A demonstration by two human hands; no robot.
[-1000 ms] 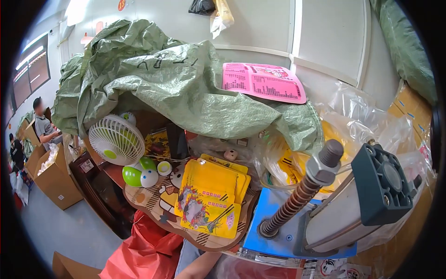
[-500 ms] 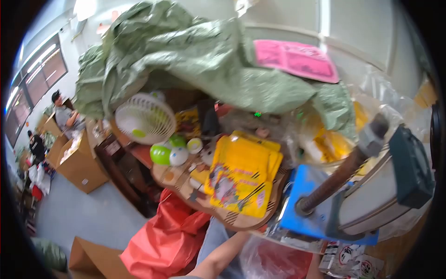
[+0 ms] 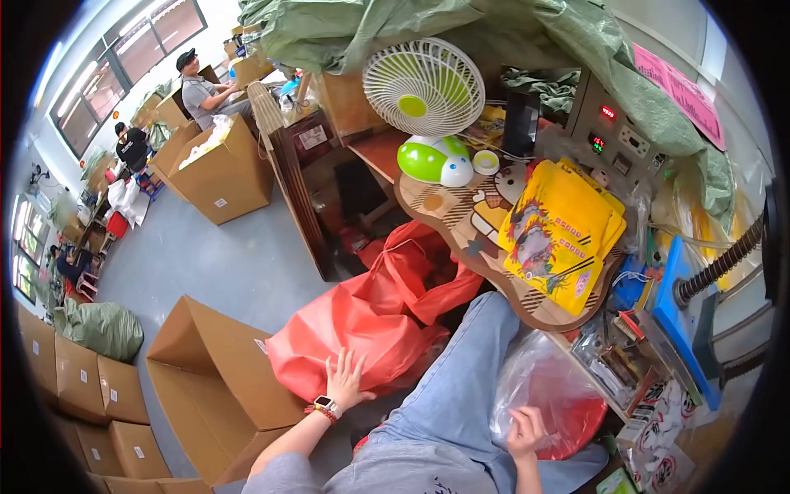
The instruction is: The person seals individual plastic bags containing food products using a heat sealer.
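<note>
My left hand (image 3: pixel 349 380), with a watch and a red bracelet at its wrist, is open with fingers spread against the side of a big red bag (image 3: pixel 362 317). The bag slumps on the floor beside my leg. By my right thigh, my right hand (image 3: pixel 527 431) has its fingers curled in; what they hold, if anything, I cannot make out. It is at the edge of a clear plastic bag (image 3: pixel 527 370) that lies over something red. Several yellow printed pouches (image 3: pixel 553 235) lie stacked on the wavy-edged table board (image 3: pixel 568 311).
A white and green fan (image 3: pixel 424 86) stands behind the board. To my left is an open cardboard box (image 3: pixel 222 370), with stacked cartons (image 3: pixel 82 375) beyond. A blue-plated machine (image 3: pixel 679 321) stands at right. Another person (image 3: pixel 206 95) sits near a large carton (image 3: pixel 218 181).
My view has swung left and down. My left hand, earlier not clearly seen, now rests spread on the red bag. My right hand is now visible by the clear bag.
</note>
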